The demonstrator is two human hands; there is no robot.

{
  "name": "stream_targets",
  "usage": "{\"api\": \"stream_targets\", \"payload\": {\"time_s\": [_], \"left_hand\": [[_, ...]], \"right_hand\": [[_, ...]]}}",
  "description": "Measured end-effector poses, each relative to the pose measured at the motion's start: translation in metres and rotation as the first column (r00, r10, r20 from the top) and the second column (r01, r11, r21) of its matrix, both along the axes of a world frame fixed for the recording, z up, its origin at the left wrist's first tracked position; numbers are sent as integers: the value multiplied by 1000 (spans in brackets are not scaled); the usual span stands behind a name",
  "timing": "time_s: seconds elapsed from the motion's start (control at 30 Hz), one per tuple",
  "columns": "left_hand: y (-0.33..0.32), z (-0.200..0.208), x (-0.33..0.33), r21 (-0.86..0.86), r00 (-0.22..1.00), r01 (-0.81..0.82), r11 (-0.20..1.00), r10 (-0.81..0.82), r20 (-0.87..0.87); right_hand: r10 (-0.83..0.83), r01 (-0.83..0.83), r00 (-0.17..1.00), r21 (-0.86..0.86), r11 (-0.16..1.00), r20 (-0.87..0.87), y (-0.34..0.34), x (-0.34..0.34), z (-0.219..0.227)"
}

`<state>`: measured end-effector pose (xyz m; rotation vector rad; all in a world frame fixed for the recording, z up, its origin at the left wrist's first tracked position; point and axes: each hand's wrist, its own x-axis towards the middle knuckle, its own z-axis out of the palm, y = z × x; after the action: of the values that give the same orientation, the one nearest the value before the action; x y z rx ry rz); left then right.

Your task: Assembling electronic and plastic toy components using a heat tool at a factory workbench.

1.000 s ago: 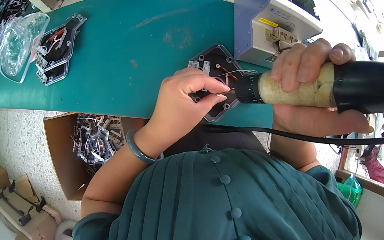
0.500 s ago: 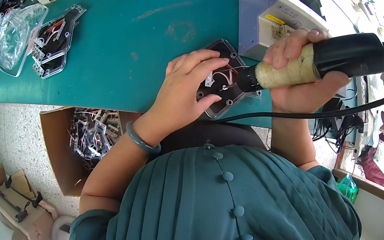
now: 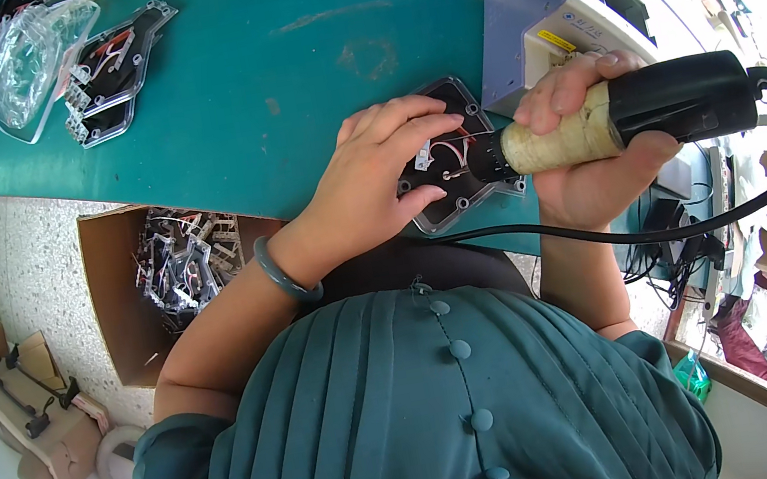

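My right hand (image 3: 582,120) is wrapped round an electric screwdriver (image 3: 675,101), a black body with pale tape wound about its front half. Its thin bit points left, down onto a small part inside a black, clear-rimmed housing (image 3: 436,218) at the table's front edge. Over the housing's left side lies my left hand (image 3: 376,165), thumb and fingers bent around the work and steadying it. White and red wires and a small metal-looking piece show between the thumb and the bit. Part of the housing is hidden under my left hand and the screwdriver.
A grey-white instrument box (image 3: 535,21) stands just behind the screwdriver. Similar housings (image 3: 118,76) and a clear plastic cover (image 3: 36,74) lie at the far left of the green table (image 3: 277,85). A carton (image 3: 127,313) of parts sits below. A black cable (image 3: 647,236) loops at right.
The screwdriver has shifted slightly left, its rear end a little higher, and my right hand has gone with it. My left hand keeps its place on the housing.
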<state>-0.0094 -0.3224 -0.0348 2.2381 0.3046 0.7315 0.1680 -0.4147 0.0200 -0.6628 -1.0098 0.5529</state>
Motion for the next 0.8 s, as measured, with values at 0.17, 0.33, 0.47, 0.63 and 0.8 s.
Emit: {"api": "stream_targets", "payload": {"time_s": [0.17, 0.33, 0.47, 0.63, 0.8], "left_hand": [[0, 0, -1, -3, 1000, 1, 1000, -1, 1], [-3, 0, -1, -13, 1000, 12, 1000, -11, 14], [-4, 1, -1, -13, 1000, 15, 1000, -15, 22], [-3, 2, -1, -31, 999, 20, 999, -19, 30], [-1, 3, 0, -29, 999, 26, 999, -25, 33]], "right_hand": [[-63, 65, 997, -69, 996, 37, -3, -5, 4], [-62, 65, 997, -68, 996, 45, -5, -10, 8], [-7, 46, 961, -133, 990, 277, -7, -12, 16], [88, -29, 904, -147, 989, 417, -5, -7, 18], [117, -58, 891, -147, 987, 438, -2, -6, 15]]}}
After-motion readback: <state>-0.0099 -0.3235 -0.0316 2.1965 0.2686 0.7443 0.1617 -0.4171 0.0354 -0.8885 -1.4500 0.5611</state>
